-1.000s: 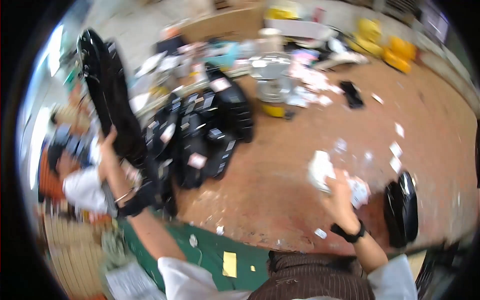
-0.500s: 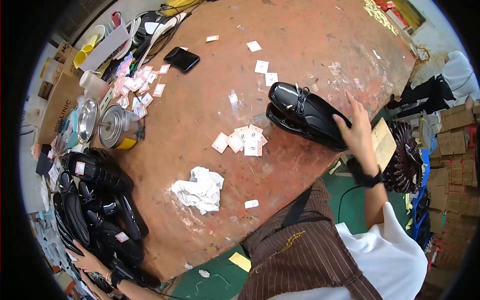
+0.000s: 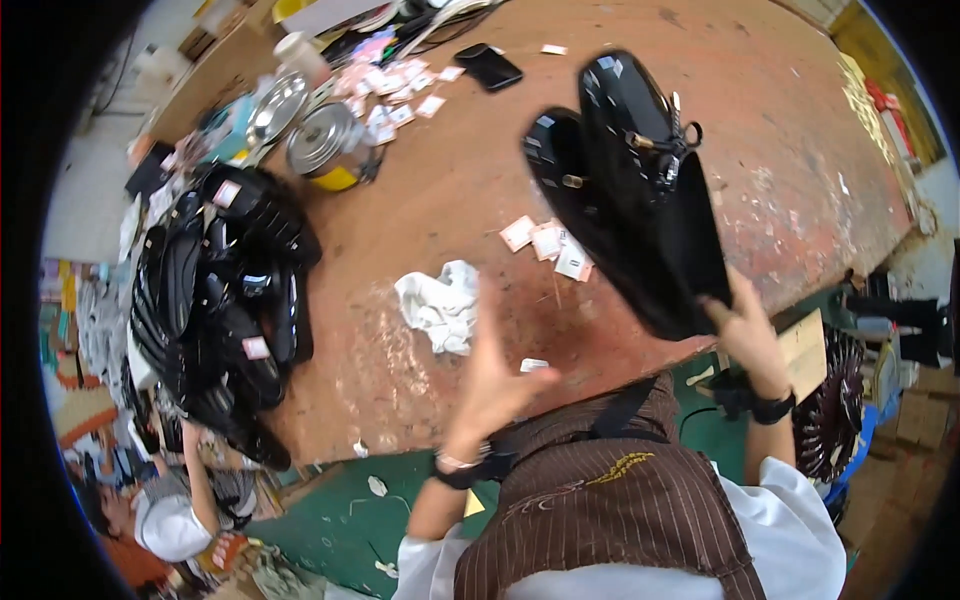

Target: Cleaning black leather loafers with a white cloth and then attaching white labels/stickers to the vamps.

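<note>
A pair of glossy black loafers with bows (image 3: 625,200) is tilted up over the right half of the table. My right hand (image 3: 748,335) is closed on the heel end of the pair. My left hand (image 3: 500,385), slightly smeared, hovers above the table's near edge with its fingers stretched out and nothing in it. Just beyond it lies a crumpled white cloth (image 3: 440,305). Small white tags (image 3: 545,240) are spread beside the loafers, partly hidden by them. A little white piece (image 3: 534,366) rests near my left thumb.
A heap of black shoes (image 3: 225,300) fills the table's left end. Behind it stand a metal-topped can (image 3: 325,145), a steel dish (image 3: 277,108), a pile of tags (image 3: 395,85) and a black phone (image 3: 488,68). Another person (image 3: 175,510) is at the lower left, an arm reaching toward the heap.
My right hand has gripped the loafers and raised them off the table toward me. My left hand has left the shoe heap and moved right, to the table's front edge. The view has turned.
</note>
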Available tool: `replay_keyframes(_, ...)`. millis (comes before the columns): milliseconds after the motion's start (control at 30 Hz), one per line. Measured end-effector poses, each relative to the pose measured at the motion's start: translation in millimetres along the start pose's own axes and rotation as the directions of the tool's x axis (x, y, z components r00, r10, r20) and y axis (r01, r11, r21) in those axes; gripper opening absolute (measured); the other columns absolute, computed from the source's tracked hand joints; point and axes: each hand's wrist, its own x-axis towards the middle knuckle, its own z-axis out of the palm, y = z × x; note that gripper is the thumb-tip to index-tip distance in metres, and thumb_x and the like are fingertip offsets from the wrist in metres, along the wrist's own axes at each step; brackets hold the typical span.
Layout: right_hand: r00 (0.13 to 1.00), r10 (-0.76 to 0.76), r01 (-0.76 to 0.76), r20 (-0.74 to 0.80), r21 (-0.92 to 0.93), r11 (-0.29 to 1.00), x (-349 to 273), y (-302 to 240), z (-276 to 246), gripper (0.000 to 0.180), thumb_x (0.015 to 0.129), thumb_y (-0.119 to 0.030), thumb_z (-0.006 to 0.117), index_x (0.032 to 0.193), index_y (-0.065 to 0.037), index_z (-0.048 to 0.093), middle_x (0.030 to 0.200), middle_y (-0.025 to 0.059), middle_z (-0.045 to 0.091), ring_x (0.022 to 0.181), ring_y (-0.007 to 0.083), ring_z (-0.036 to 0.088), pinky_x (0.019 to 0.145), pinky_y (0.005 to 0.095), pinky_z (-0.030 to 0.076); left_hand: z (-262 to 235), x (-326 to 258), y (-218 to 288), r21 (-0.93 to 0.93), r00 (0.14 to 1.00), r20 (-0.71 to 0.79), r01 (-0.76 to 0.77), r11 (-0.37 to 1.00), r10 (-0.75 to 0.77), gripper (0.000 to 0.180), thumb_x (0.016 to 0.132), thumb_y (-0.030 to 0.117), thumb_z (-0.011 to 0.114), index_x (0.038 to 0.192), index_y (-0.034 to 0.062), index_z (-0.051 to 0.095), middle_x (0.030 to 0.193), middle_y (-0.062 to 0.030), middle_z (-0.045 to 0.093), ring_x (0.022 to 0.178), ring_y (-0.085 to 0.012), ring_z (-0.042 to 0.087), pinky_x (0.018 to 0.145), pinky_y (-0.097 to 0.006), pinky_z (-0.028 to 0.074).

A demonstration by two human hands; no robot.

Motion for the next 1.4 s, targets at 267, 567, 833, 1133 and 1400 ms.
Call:
replay_keyframes(267,0.621,-0.35,0.31,0.702,0.19,0.932,19,-85,150,0.073,0.098,-0.037,0.055,0.153,-0.002,0.024,0.132,0.036,0.052,0.119,0.0511,0.053,0.101,0.05,0.046,-57,-73,-12,-0.359,0.79,-0.546,0.082,0.93,-0.28,0.072,0.08,0.007,0.076,0.141,-0.0057,0.039,0.134,-0.0133,0.052,0.121,-0.0252,0.054,0.107,-0.038,0.042)
replay_keyframes(567,0.571,-0.586,0.821,0.576,-0.388,0.419,89,0,275,0.057,0.088,-0.034,0.067,0.139,-0.011,0.053,0.131,0.0211,0.056,0.123,0.0464,0.049,0.098,0.0616,0.042,-107,-105,-12,0.451,0.665,-0.736,0.343,0.824,0.126,0.11,0.061,0.014,0.089,0.15,-0.0081,0.028,0.15,-0.0271,0.039,0.14,-0.0336,0.039,0.117,-0.041,0.028)
replay_keyframes(833,0.921,-0.383,0.388,0.075,-0.273,0.88,141,-35,209,0.034,0.085,-0.006,0.064,0.119,-0.007,0.064,0.104,0.0162,0.065,0.092,0.0327,0.066,0.079,0.0389,0.053,-72,-102,-68,0.521,0.625,-0.778,0.698,0.491,-0.065,0.125,0.058,0.042,0.089,0.154,-0.0008,0.022,0.114,-0.0218,0.047,0.108,-0.0407,0.046,0.098,-0.05,0.035)
replay_keyframes(1133,0.406,-0.76,0.883,0.507,-0.001,0.47,28,-36,313,0.04,0.069,-0.008,0.066,0.109,-0.004,0.068,0.104,0.0155,0.059,0.098,0.0334,0.056,0.086,0.0438,0.048,-62,-91,-90,0.562,0.669,-0.743,0.63,0.536,-0.007,0.13,0.058,0.054,0.085,0.152,-0.0082,0.019,0.122,-0.0243,0.049,0.109,-0.04,0.046,0.098,-0.048,0.033)
replay_keyframes(1400,0.587,-0.72,0.809,0.369,-0.241,0.536,111,-78,318,0.04,0.073,0.002,0.064,0.113,-0.004,0.066,0.108,0.0205,0.056,0.101,0.0393,0.053,0.084,0.0435,0.047,-49,-86,-85,0.576,0.617,-0.776,0.608,0.546,0.131,0.131,0.058,0.05,0.088,0.15,-0.01,0.018,0.123,-0.027,0.049,0.103,-0.0413,0.047,0.093,-0.05,0.035)
